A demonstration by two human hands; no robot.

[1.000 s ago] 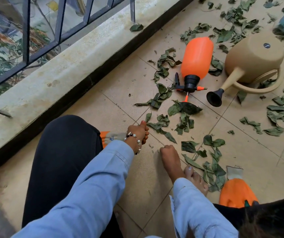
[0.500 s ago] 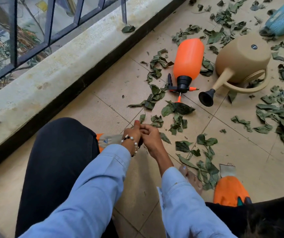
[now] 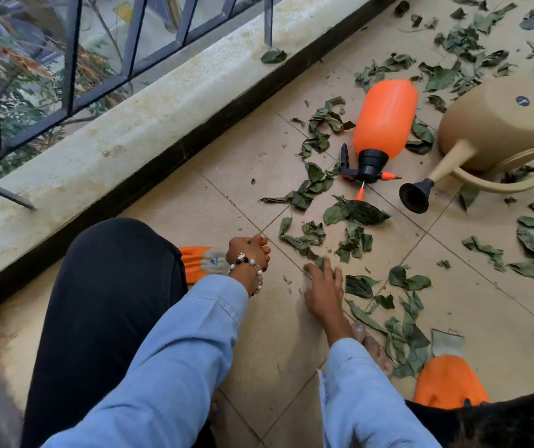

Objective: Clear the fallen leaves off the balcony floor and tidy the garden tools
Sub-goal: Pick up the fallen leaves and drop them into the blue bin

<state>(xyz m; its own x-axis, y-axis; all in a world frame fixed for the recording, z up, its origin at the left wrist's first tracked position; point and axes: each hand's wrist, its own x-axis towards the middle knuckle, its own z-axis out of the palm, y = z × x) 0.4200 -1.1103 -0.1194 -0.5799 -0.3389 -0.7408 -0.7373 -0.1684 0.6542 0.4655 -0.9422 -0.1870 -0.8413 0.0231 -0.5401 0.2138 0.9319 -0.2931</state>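
On the tiled balcony floor (image 3: 149,195), left of the orange sprayer (image 3: 383,124), the railing kerb (image 3: 104,147) is running along the edge with one leaf (image 3: 273,55) lying on it. Left hand (image 3: 250,253): fingers curling into a loose fist; whether it is holding leaves, I cannot tell. A beaded bracelet (image 3: 252,270) is circling its wrist, and an orange glove (image 3: 199,261) is lying partly hidden behind it and the dark-clad knee (image 3: 114,286). Right hand (image 3: 322,291): fingers spreading flat, holding nothing, fingertips touching a leaf at the near edge of the scattered leaves (image 3: 349,240), which are lying just below the sprayer's nozzle. The sprayer is lying on its side; right of it, a beige watering can (image 3: 498,130) is lying tipped, spout pointing at the sprayer. A second orange glove (image 3: 449,379), below the can, is being cut off by dark clothing. A blue object at the right edge is too cropped to identify.
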